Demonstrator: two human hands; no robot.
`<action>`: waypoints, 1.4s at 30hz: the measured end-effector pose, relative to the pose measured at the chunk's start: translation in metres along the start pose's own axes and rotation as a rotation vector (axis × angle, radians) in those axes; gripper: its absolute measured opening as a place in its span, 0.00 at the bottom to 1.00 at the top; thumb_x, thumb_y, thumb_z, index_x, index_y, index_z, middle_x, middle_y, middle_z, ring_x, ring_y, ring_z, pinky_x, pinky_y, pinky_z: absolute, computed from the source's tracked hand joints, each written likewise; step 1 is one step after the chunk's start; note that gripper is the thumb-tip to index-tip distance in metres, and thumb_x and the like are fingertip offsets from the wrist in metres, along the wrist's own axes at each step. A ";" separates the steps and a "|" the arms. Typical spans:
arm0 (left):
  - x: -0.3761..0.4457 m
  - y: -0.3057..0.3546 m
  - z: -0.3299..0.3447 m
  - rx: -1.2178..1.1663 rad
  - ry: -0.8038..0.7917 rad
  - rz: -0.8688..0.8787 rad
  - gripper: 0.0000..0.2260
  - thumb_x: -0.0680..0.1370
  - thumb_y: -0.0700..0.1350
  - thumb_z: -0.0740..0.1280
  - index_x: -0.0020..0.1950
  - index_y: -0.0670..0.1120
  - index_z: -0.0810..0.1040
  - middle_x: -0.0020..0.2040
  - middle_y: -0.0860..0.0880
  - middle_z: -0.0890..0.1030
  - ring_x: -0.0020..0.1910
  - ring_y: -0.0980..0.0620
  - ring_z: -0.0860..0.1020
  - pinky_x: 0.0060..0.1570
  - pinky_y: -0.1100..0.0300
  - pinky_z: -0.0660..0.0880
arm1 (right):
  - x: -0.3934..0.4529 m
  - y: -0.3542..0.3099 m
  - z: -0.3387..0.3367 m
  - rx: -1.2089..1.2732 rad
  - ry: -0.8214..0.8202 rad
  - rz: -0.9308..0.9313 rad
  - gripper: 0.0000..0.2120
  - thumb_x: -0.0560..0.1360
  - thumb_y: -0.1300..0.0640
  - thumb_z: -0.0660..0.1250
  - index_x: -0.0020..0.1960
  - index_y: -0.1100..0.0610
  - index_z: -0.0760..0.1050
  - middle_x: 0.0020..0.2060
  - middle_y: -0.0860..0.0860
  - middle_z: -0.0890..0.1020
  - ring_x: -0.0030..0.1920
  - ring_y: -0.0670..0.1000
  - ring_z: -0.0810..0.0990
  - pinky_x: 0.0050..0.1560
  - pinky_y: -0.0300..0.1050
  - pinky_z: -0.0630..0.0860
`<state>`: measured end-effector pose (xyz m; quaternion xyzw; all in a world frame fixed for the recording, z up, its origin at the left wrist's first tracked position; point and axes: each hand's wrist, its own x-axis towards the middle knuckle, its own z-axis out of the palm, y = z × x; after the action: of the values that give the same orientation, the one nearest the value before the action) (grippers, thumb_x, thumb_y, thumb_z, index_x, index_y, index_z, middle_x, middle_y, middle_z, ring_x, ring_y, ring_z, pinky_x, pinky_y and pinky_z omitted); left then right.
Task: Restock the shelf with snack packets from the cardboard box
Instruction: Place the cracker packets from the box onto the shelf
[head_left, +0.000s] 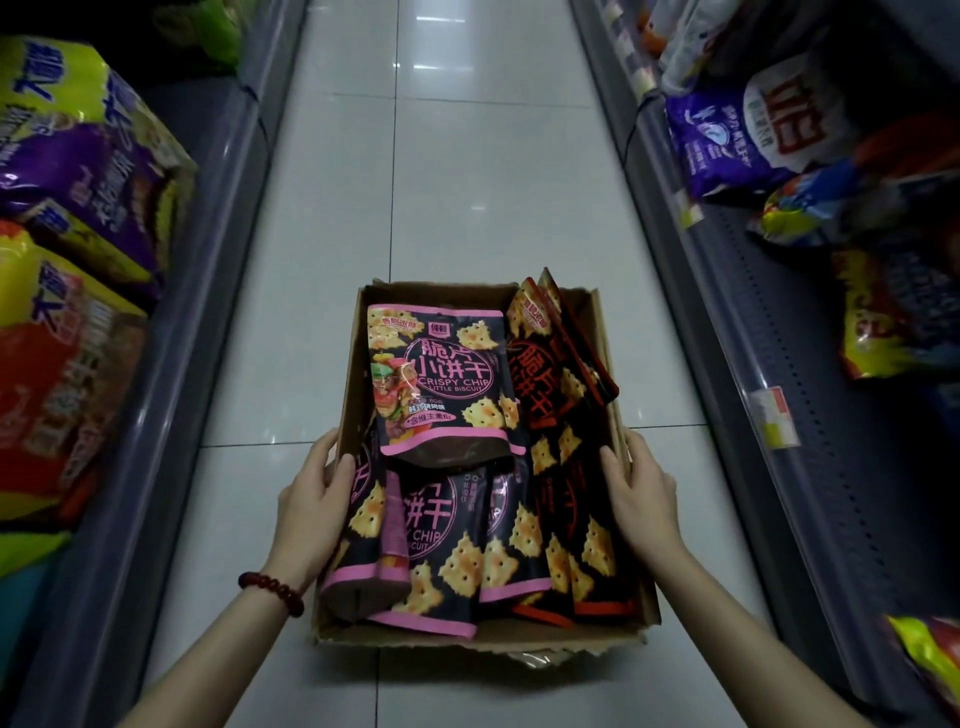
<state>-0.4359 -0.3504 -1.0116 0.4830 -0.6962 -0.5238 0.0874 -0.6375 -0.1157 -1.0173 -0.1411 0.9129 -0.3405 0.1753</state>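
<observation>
Glossy white tiled aisle floor (467, 182) between grey metal shelves (810, 332); left hand (311, 499) and right hand (641, 493) gripping open cardboard box (631, 603) of shiny biscuit packets (441, 374).

The cardboard box (597, 322) sits mid-aisle on the floor (467, 182), between the left shelf (156, 364) and the right shelf (753, 338); snack packets (441, 374) lie inside it; the left hand (311, 504) and right hand (644, 493) flank its side walls.
</observation>
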 end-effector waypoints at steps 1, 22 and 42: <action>0.002 0.005 -0.002 -0.005 0.009 -0.029 0.14 0.80 0.52 0.57 0.65 0.54 0.70 0.51 0.49 0.81 0.44 0.58 0.78 0.47 0.56 0.76 | 0.002 -0.001 -0.002 0.004 -0.023 0.010 0.16 0.80 0.52 0.59 0.67 0.53 0.69 0.52 0.54 0.82 0.53 0.58 0.80 0.47 0.44 0.71; 0.054 0.082 0.025 -0.210 0.008 0.067 0.26 0.77 0.53 0.65 0.72 0.49 0.61 0.61 0.53 0.74 0.49 0.52 0.81 0.48 0.50 0.80 | 0.037 -0.082 -0.005 0.177 0.012 -0.296 0.24 0.77 0.55 0.64 0.72 0.52 0.64 0.67 0.48 0.73 0.67 0.46 0.71 0.66 0.39 0.66; 0.068 0.105 0.025 -0.420 -0.187 0.128 0.16 0.78 0.43 0.65 0.64 0.51 0.67 0.57 0.43 0.79 0.51 0.43 0.82 0.49 0.45 0.80 | 0.047 -0.073 0.016 0.499 0.070 0.007 0.17 0.78 0.53 0.64 0.66 0.54 0.74 0.60 0.49 0.80 0.61 0.46 0.76 0.65 0.50 0.73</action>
<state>-0.5474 -0.3875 -0.9632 0.3582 -0.6064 -0.6930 0.1540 -0.6632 -0.1952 -0.9902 -0.0783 0.8066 -0.5593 0.1743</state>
